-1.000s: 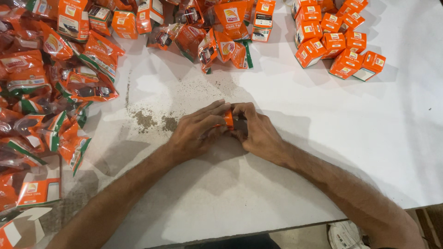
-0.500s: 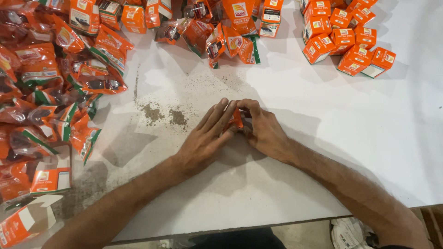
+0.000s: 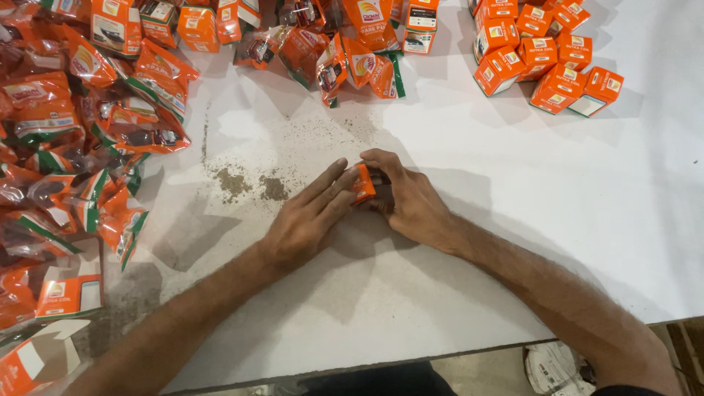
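Both hands [image 3: 359,202] pinch a small orange box [image 3: 363,182] mid-table.

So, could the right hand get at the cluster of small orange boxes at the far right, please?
Probably yes: bare white table lies between the right hand and the orange boxes, though it currently shares a small orange box with the left hand.
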Tool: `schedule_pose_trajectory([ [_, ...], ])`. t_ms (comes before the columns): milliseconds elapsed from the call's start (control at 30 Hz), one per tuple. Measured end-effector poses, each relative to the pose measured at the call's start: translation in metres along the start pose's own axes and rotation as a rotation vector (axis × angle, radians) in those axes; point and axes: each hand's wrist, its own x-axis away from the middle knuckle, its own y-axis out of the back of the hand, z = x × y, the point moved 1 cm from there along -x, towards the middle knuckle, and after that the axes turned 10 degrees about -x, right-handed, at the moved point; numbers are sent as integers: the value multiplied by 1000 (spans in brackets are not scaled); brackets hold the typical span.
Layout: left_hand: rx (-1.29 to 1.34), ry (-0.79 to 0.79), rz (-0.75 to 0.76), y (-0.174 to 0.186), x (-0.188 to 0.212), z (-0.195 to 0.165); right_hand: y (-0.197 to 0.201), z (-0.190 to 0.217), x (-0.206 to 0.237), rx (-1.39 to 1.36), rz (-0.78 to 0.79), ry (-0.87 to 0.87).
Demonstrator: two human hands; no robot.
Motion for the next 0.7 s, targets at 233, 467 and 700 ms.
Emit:
schedule_pose_trajectory([
  [233, -468, -271, 97, -1, -8, -9, 1, 4, 0, 77, 35, 97],
  [467, -211, -81, 66, 5, -16, 43, 25, -13, -11, 476, -116, 170],
  [700, -476, 495, -26, 18, -79, 221, 40, -24, -15, 712, -349, 299],
])
